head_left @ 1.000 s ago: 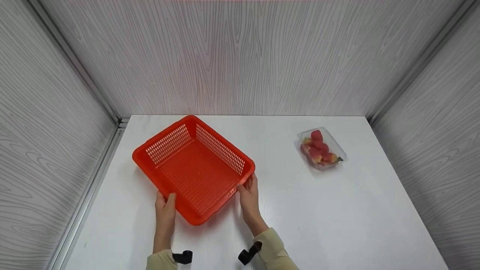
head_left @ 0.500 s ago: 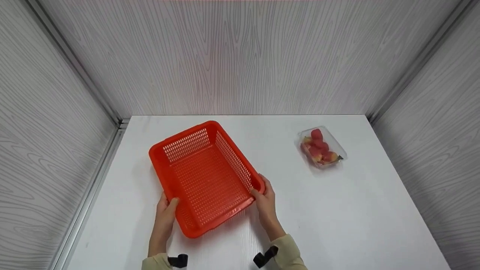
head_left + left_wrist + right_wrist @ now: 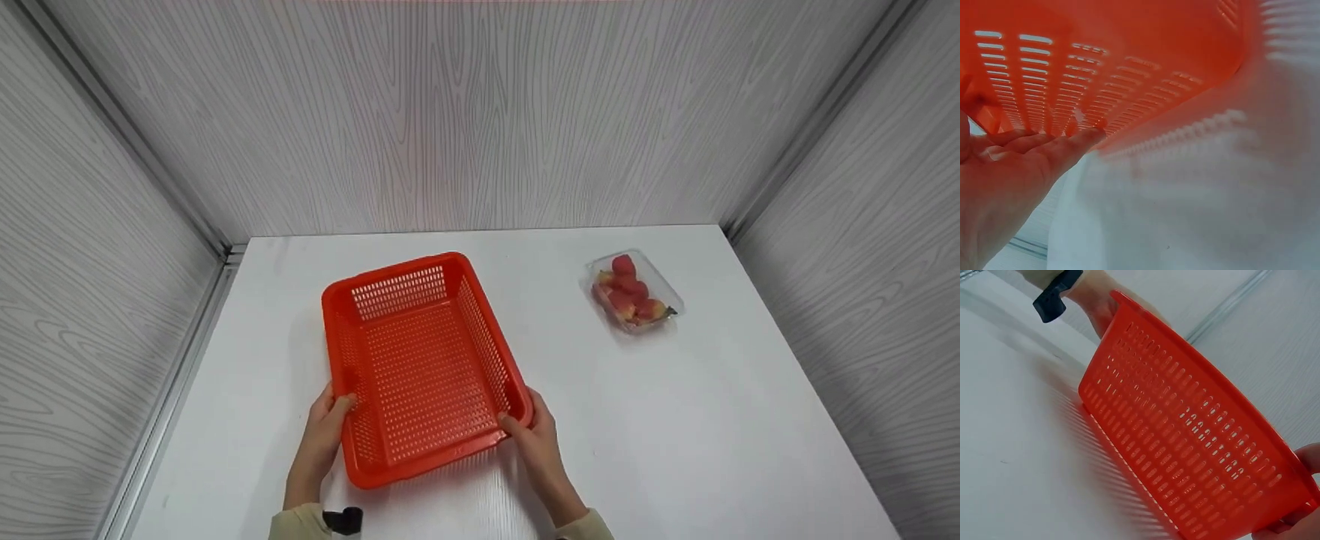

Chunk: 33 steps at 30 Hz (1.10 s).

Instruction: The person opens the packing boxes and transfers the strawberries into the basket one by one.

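Both hands hold a red plastic basket (image 3: 427, 375) with slotted walls, its opening facing up and its body turned a little on the table. My left hand (image 3: 322, 435) grips the left rim, thumb over the top; in the left wrist view the fingers (image 3: 1072, 147) lie against the outside of the slotted wall. At the near right corner my right hand (image 3: 536, 442) grips the rim, thumb inside and fingers beneath. The right wrist view shows the basket's near wall (image 3: 1185, 433) from outside, with its shadow on the white surface.
A clear plastic box (image 3: 660, 289) of red and yellow fruit (image 3: 630, 292) sits at the back right of the white table (image 3: 675, 435). Grey wood-grain panels (image 3: 450, 112) enclose the table at the back and both sides.
The basket has turned clockwise and shifted right and nearer, with both hands still gripping it. The right hand has moved right and toward the front. The fruit box stays put.
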Each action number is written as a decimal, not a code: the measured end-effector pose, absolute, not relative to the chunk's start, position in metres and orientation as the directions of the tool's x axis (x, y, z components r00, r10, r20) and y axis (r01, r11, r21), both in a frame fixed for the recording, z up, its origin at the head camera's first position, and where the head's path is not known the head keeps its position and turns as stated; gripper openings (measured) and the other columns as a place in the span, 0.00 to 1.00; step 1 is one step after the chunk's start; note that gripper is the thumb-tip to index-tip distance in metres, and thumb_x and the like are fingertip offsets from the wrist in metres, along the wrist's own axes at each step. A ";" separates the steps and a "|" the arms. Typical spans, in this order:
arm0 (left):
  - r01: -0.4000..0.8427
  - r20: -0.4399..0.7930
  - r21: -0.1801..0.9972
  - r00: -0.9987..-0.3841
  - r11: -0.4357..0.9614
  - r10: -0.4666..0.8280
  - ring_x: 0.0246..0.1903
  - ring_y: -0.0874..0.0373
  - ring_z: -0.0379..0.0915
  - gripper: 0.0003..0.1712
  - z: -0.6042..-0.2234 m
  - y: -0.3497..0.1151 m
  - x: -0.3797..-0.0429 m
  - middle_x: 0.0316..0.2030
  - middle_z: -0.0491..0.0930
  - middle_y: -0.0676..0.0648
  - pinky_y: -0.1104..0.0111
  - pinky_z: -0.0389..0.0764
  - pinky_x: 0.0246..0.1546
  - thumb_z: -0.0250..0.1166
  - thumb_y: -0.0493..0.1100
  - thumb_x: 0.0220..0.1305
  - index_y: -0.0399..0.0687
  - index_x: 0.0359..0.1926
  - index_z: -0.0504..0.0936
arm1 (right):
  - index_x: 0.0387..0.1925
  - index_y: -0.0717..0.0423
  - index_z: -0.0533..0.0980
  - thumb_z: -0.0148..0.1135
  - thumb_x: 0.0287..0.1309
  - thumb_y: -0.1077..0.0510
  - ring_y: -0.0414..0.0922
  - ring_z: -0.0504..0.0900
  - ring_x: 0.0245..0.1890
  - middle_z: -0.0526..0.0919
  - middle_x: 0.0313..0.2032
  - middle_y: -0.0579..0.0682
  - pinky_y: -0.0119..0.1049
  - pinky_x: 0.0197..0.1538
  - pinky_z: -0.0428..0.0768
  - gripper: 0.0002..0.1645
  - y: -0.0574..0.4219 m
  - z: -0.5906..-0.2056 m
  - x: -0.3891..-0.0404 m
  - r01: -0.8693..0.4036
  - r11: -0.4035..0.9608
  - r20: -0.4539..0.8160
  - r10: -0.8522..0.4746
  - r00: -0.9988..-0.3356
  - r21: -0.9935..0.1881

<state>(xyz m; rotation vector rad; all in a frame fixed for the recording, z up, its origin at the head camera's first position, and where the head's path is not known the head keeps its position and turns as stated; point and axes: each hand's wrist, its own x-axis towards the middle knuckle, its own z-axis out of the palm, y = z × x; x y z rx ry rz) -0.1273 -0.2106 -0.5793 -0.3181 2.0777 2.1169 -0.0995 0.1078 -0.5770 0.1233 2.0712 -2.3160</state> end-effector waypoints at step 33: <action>-0.204 -0.204 0.903 -0.978 0.377 -0.041 0.58 0.38 0.71 0.36 -0.557 -0.242 -0.137 0.61 0.71 0.32 0.52 0.76 0.54 0.51 0.59 0.75 0.41 0.73 0.61 | 0.68 0.65 0.62 0.62 0.67 0.51 0.57 0.76 0.60 0.74 0.62 0.64 0.44 0.58 0.76 0.36 0.112 -0.569 -0.073 0.196 -0.131 -0.186 -0.085 -0.979 -0.972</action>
